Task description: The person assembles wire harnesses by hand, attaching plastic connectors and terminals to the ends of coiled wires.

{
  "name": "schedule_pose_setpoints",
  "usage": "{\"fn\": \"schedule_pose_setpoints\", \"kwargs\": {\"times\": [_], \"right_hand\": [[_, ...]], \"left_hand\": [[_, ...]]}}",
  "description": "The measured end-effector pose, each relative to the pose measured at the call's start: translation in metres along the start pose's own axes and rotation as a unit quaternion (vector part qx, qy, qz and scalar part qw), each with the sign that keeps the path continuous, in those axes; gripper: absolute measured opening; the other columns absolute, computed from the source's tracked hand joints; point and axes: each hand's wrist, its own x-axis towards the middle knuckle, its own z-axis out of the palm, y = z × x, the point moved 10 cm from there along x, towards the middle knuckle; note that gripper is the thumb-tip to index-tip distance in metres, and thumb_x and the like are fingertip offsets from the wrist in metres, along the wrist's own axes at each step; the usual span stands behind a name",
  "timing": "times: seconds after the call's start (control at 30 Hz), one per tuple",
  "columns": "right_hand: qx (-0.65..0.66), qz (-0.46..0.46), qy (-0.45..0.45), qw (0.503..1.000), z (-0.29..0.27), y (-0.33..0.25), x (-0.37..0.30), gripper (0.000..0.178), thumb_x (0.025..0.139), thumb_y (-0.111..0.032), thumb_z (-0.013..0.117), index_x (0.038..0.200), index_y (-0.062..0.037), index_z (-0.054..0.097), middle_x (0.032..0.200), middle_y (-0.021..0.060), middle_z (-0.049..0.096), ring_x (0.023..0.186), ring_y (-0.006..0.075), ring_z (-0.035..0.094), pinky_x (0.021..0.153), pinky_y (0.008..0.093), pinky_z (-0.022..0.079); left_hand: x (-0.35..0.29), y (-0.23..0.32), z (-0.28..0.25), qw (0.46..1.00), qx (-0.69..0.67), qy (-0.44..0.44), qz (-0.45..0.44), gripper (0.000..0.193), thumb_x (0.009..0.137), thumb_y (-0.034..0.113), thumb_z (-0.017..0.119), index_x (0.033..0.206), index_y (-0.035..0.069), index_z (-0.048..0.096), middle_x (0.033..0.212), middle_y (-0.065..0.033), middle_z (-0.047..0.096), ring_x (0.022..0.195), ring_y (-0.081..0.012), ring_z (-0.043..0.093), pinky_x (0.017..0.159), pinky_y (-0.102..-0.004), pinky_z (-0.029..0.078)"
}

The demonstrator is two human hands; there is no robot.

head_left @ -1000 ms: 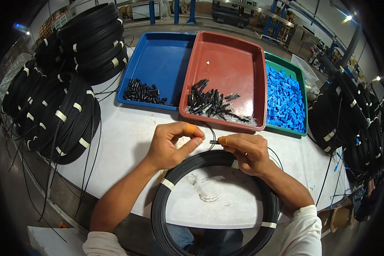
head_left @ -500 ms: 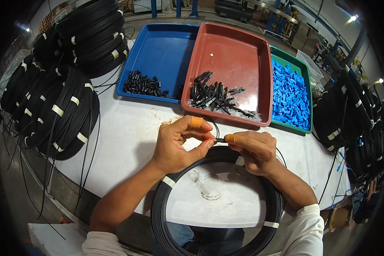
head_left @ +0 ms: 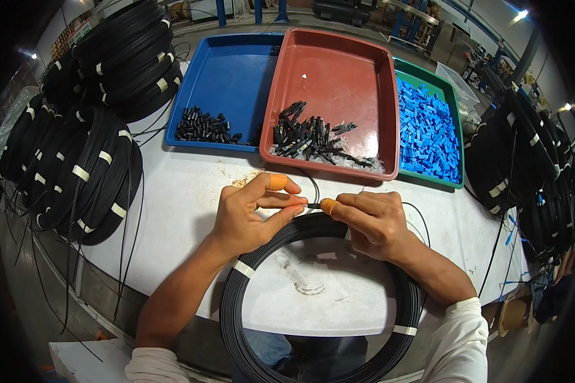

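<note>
My left hand (head_left: 252, 207) pinches one end of a small black connector (head_left: 314, 205) between thumb and fingertip, its index finger raised above. From the other side my right hand (head_left: 374, 220) grips the same slim piece with thumb and curled fingers. Orange tape wraps an index finger on each hand. Only a short dark length shows between the fingertips; the rest is hidden. Below both hands lies a coil of black cable (head_left: 234, 313), bound with white tape and reaching over the table's near edge. A thin cable loop rises beside the right wrist.
Beyond the hands stand a blue tray (head_left: 233, 70) with small black parts, a red tray (head_left: 338, 76) with black connector pieces and clear bits, and a green tray (head_left: 455, 105) of blue clips. Taped cable coils (head_left: 83, 172) crowd the left; more coils (head_left: 514, 153) stand right.
The left thumb and fingertip have closed closer together on the connector. Both hands sit slightly further left in the picture, and the trays have shifted left and up as the view moved.
</note>
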Motion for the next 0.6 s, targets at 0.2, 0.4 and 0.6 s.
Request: {"fn": "schedule_pose_setpoints", "kwargs": {"times": [0.2, 0.4, 0.6], "right_hand": [[0.154, 0.104, 0.005, 0.983, 0.012, 0.022, -0.005, 0.041, 0.066, 0.010, 0.067, 0.105, -0.0002, 0.071, 0.082, 0.0136, 0.073, 0.068, 0.0248, 0.073, 0.057, 0.0334, 0.058], [0.117, 0.105, 0.010, 0.988, 0.010, 0.020, -0.007, 0.039, 0.073, 0.015, 0.065, 0.110, 0.0022, 0.066, 0.086, 0.0182, 0.073, 0.073, 0.0291, 0.074, 0.063, 0.0319, 0.059], [0.238, 0.180, 0.003, 0.954, 0.019, 0.037, -0.012, 0.040, 0.077, 0.016, 0.067, 0.114, 0.0011, 0.062, 0.095, 0.0182, 0.073, 0.080, 0.0290, 0.075, 0.068, 0.0312, 0.061]], "left_hand": [[-0.001, 0.002, 0.000, 0.999, 0.012, 0.002, 0.045, 0.026, 0.082, -0.009, 0.073, 0.103, -0.002, 0.060, 0.093, -0.0151, 0.075, 0.094, -0.0215, 0.074, 0.083, -0.0262, 0.060], [0.000, 0.002, 0.003, 0.999, -0.023, 0.012, 0.030, 0.025, 0.082, -0.008, 0.075, 0.103, -0.003, 0.063, 0.097, -0.0130, 0.075, 0.093, -0.0215, 0.074, 0.084, -0.0255, 0.060], [-0.002, 0.021, 0.003, 0.990, 0.037, 0.020, 0.136, 0.034, 0.080, -0.009, 0.076, 0.108, -0.003, 0.059, 0.098, -0.0152, 0.074, 0.094, -0.0229, 0.074, 0.084, -0.0268, 0.060]]}}
